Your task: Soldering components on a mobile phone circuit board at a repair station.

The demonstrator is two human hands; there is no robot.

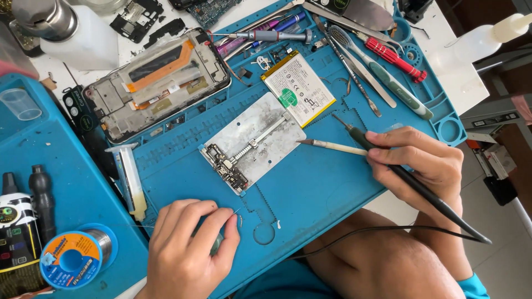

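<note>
My right hand (421,163) grips a black soldering iron (360,138) like a pen, its tip pointing up and left over the blue mat (310,194). A white-handled pointed tool (332,147) also sticks out left from under these fingers. My left hand (185,252) rests on the mat's front edge and pinches a thin wire (237,211) that points up and right. Between the hands lies a scuffed metal holder plate (260,130) with a small circuit board (226,168) clamped at its lower left corner. Neither tool touches the board.
A white phone battery (299,88) lies behind the plate, and an opened phone frame (160,83) at the back left. A flux syringe (130,180), a solder spool (72,257) and dark bottles (41,202) stand left. Screwdrivers, tweezers and a brush (382,75) fill the back right. The iron's cable (354,232) crosses my knee.
</note>
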